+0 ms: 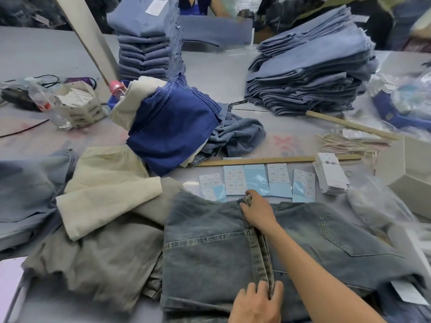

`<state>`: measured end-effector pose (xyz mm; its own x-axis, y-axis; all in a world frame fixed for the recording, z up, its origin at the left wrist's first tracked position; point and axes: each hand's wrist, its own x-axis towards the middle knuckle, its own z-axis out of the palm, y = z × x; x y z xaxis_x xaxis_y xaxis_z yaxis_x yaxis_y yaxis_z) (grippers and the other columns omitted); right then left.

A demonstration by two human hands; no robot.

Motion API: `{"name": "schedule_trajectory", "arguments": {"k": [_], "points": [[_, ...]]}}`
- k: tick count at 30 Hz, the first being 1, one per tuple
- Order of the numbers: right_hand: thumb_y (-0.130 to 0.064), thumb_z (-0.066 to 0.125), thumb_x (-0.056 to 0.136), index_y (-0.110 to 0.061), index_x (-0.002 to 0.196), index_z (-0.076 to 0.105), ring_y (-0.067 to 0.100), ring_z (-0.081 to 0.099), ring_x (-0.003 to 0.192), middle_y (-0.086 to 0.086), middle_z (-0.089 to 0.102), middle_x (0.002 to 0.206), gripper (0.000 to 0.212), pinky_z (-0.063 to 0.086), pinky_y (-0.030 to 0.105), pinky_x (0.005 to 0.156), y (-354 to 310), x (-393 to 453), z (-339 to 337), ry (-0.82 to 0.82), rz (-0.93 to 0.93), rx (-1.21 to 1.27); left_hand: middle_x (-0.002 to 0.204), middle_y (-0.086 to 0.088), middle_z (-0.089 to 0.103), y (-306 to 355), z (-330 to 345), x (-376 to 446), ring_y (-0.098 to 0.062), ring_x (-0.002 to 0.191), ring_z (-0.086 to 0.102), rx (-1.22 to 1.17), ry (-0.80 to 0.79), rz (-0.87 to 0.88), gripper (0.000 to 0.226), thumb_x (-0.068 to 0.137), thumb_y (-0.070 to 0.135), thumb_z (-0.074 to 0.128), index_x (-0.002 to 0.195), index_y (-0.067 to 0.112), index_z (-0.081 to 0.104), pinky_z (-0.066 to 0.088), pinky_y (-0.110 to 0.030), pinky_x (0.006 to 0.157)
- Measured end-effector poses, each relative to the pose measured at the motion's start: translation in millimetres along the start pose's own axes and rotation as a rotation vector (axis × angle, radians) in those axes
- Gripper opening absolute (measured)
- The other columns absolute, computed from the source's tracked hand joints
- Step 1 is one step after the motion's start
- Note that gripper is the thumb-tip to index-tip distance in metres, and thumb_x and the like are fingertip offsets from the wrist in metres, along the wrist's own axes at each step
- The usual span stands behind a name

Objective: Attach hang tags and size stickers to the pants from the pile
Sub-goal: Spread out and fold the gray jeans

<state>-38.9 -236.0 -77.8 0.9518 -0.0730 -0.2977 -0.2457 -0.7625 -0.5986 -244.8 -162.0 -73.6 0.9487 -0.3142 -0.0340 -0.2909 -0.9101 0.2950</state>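
Jeans (210, 248) flat on table; both hands pinch centre seam: right (255, 209), left (256, 301).

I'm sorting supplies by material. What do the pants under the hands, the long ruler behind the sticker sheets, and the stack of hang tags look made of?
Pants: faded blue-grey denim, judging by visible topstitching and a washed, matte weave.
Ruler: probably wood, tan and matte with printed marks.
Hang tags: apparently white card or stiff paper, flat-edged and stacked.
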Motion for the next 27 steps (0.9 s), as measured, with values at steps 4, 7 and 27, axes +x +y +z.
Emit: {"name": "schedule_trajectory", "arguments": {"k": [4,7,27], "points": [[-0.027,0.044,0.103,-0.021,0.13,0.056,0.029,0.062,0.104,0.006,0.068,0.124,0.03,0.045,0.037,0.077,-1.4,12.6,-9.5,0.063,-0.055,-0.203,0.056,0.003,0.039,-3.1,-13.0,10.5,-0.015,0.041,0.038,-0.068,0.198,0.047,0.018,0.068,0.021,0.065,0.081,0.029,0.056,0.033,-0.025,0.033],[-0.027,0.035,0.105,-0.017,0.123,0.054,0.032,0.062,0.104,0.012,0.066,0.122,0.028,0.043,0.037,0.074,25.3,9.2,-0.4,-0.065,0.021,-0.385,0.052,0.009,0.05,3.0,-19.0,15.6,-0.007,0.037,0.047,-0.182,-0.045,0.026,0.025,0.069,0.049,0.066,0.09,0.039,0.075,0.032,-0.023,0.029],[-0.049,0.05,0.103,0.004,0.147,0.045,0.034,0.046,0.139,0.021,0.044,0.154,0.069,0.036,0.034,0.109,216.7,0.7,-203.4,-0.052,0.606,-0.177,0.097,-0.007,0.067,-206.7,-16.5,27.0,-0.02,0.09,0.06,-1.006,0.066,-0.996,0.019,0.089,0.031,0.078,0.088,0.016,0.066,0.043,-0.039,0.088]]}}
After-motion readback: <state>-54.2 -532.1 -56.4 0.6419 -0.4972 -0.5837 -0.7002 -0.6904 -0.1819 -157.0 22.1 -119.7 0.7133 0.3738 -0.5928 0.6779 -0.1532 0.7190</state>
